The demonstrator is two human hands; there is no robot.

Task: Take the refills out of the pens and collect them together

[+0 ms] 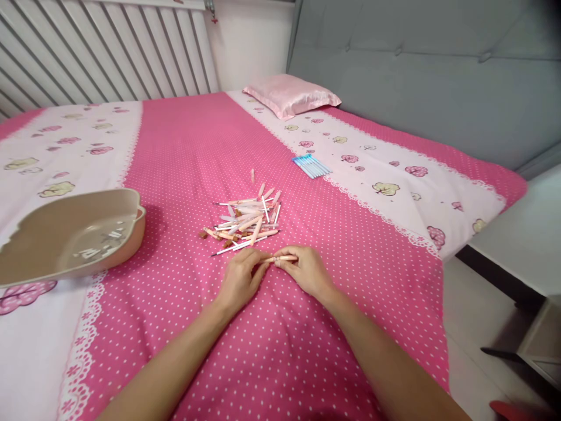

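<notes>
Both my hands meet over the pink dotted bedspread (280,339), closed on one slim peach-coloured pen (287,258). My left hand (243,272) pinches its left end between thumb and fingers. My right hand (308,271) grips it near the right end, part of which shows above the fingers. Fingertips hide the rest of the pen. Just beyond my hands lies a loose pile of pen parts (249,222): peach and pink barrels, thin white refills with dark tips, and small brown pieces. A single pinkish piece (252,175) lies apart behind the pile.
On the left stands a beige basin (52,216) with small white pieces inside. A row of light-blue pens (312,166) lies beyond the pile to the right. Farther back are a pink pillow (291,96), a grey headboard (429,76) and a white radiator (105,52).
</notes>
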